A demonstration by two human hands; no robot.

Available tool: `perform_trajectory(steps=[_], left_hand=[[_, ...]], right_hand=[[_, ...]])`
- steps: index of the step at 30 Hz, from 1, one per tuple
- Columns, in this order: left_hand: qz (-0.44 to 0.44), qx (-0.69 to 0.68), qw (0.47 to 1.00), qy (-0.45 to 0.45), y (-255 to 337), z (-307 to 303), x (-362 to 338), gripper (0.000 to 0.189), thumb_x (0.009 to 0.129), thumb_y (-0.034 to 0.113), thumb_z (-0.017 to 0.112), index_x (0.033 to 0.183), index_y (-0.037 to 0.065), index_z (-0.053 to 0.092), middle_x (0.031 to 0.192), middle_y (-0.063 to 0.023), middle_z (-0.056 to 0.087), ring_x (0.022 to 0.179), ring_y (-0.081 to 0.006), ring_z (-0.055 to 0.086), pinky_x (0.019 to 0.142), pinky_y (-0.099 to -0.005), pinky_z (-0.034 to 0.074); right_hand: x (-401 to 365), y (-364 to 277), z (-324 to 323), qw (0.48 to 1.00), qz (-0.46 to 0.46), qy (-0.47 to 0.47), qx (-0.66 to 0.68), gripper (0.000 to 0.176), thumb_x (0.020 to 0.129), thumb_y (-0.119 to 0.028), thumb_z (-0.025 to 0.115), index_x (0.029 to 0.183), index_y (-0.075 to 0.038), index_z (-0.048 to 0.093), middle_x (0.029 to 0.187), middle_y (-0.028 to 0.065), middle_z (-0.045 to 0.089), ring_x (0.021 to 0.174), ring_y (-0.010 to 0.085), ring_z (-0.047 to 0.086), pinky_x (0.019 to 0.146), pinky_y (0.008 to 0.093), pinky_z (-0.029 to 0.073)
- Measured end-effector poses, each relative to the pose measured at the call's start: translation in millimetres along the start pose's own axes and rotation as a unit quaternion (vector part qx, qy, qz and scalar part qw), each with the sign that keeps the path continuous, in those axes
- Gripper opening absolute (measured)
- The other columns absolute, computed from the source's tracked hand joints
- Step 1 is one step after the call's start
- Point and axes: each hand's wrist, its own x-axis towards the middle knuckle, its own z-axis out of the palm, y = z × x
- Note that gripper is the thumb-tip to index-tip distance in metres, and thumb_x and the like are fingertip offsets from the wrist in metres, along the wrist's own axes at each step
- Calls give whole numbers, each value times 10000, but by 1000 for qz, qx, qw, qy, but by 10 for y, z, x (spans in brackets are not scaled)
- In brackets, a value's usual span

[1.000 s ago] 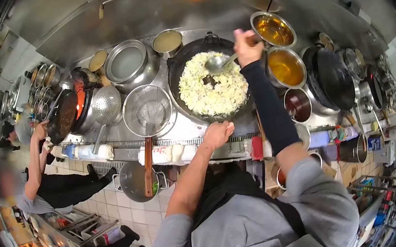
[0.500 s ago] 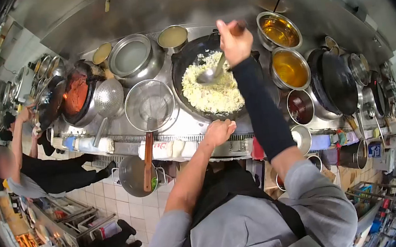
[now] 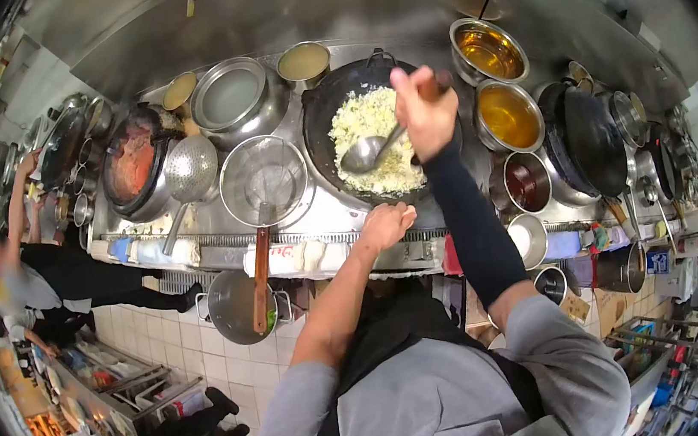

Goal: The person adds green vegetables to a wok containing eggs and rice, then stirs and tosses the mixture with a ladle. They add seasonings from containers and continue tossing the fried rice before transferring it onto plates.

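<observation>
My right hand (image 3: 428,116) is closed around the wooden end of a metal ladle (image 3: 363,155). The ladle's bowl rests in pale yellow and white, crumbly food (image 3: 368,121), which looks like fried rice with egg. This food lies in a black wok (image 3: 321,109) with a looped handle on its far rim. At the wok's near rim, my left hand (image 3: 389,225) is closed on the edge, its exact grip partly hidden by the fingers.
Left of the wok are a mesh strainer (image 3: 263,180), a perforated skimmer (image 3: 191,169) and a large steel pot (image 3: 233,93). To its right stand bowls of amber liquid (image 3: 510,118) and a pot of dark red sauce (image 3: 526,182). A co-worker (image 3: 71,271) stands at far left.
My right hand has come down toward me, and the ladle bowl has moved nearer and slightly left. The food is bunched more narrowly. The co-worker's wok has moved away, up and left.
</observation>
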Motion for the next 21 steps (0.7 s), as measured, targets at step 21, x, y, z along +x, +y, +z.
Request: perform_trajectory(steps=[21], left_hand=[[-2,15,1000,26,66,-39,-21,442,1074,466,549,996,43,648,899,-241,727,914,-450,685,837,-561,530]], right_hand=[[-773,155,-974,969,-146,-95,-175,177,941,-5,755,779,-37,691,703,7,637,643,79,569,624,270,480]])
